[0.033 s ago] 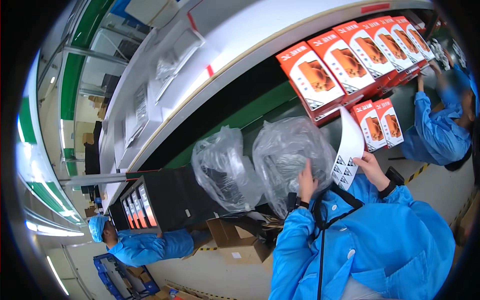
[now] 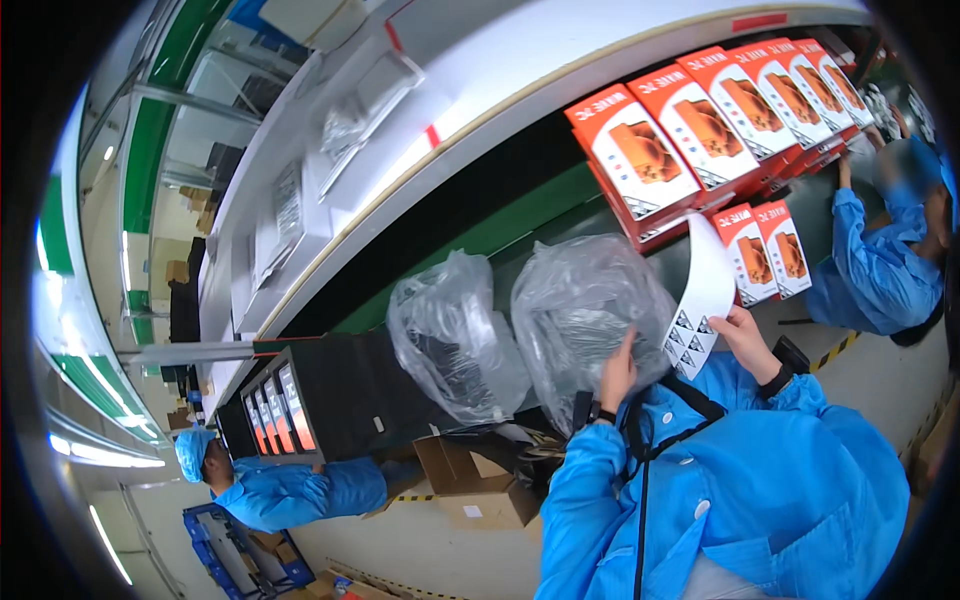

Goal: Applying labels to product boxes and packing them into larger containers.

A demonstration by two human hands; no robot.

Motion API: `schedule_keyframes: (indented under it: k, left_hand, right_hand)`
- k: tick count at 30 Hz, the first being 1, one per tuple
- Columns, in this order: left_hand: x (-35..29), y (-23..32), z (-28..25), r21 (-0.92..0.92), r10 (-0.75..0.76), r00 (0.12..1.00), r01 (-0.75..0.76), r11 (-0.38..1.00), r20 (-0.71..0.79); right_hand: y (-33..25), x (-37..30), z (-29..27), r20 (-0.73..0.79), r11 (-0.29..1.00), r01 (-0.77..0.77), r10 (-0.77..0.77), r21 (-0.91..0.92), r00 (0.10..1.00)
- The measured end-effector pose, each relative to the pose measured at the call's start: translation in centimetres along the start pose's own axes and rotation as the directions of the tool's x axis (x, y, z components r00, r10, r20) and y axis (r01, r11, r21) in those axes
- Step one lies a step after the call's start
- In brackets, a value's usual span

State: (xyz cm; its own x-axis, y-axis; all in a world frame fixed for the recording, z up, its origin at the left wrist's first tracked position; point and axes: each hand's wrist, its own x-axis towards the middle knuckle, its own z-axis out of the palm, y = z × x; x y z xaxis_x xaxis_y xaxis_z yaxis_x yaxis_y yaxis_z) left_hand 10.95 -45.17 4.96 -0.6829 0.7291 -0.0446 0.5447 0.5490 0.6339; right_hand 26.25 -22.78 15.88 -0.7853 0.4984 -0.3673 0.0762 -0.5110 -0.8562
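Observation:
My right hand pinches the lower right edge of a white sticker sheet. Black triangular labels cover the sheet's lower part; the rest is blank and curls upward. Left of the sheet, my left hand has its index finger stretched out, in front of a clear plastic bag; its other fingers are partly hidden. Whether a label sticks to that fingertip is too small to tell. The bag is bulky and crumpled, and a second clear plastic bag stands to its left.
Several orange-and-white boxes stand in a row at the right, with two smaller boxes nearer me. A white shelf runs above the bench. An open carton is below left. Co-workers in blue stand at both sides.
My left hand has shifted slightly right and toward me, its index finger now leaning toward the sheet. My right hand keeps hold of the sticker sheet. The whole view has shifted a little.

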Motion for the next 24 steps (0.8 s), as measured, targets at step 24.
schedule_keyframes:
  k: [24]
  left_hand:
    - [-8.6,-17.4,-5.1,0.303,-0.062,0.998,0.052,0.952,0.025]
  right_hand:
    - [-0.5,0.2,8.2,0.058,0.881,0.143,-0.131,-0.451,0.990]
